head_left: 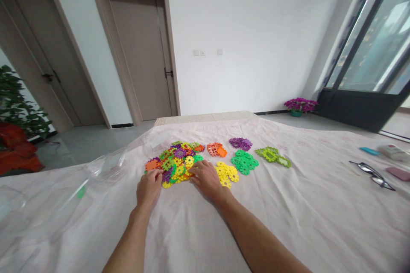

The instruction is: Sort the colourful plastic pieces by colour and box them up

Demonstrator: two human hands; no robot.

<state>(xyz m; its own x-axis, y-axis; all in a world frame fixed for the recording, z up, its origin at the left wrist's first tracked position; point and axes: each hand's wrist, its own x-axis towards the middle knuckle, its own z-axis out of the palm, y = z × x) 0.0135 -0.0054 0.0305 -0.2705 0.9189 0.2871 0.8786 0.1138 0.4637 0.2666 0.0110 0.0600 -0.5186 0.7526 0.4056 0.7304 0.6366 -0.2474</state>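
A mixed pile of plastic snowflake-shaped building discs point(177, 155), in yellow, green, purple and orange, lies on the cloth in front of me. At the pile's near left edge is my left hand point(150, 187), fingers bent together beside purple and orange pieces. My right hand point(206, 178) reaches in from the right, its curled fingertips among yellow discs. Whatever either hand's fingers pinch is hidden or too small to name. Close to my right wrist sits a group of yellow discs point(226, 172). Beyond it is a group of green discs point(244, 162).
Separate groups of orange pieces point(217, 149), purple pieces point(240, 143) and lime-green pieces point(272, 155) lie further right. Clear plastic containers point(107, 165) stand on the left. Glasses point(373, 174) rest at the right on the pale tablecloth point(304, 217).
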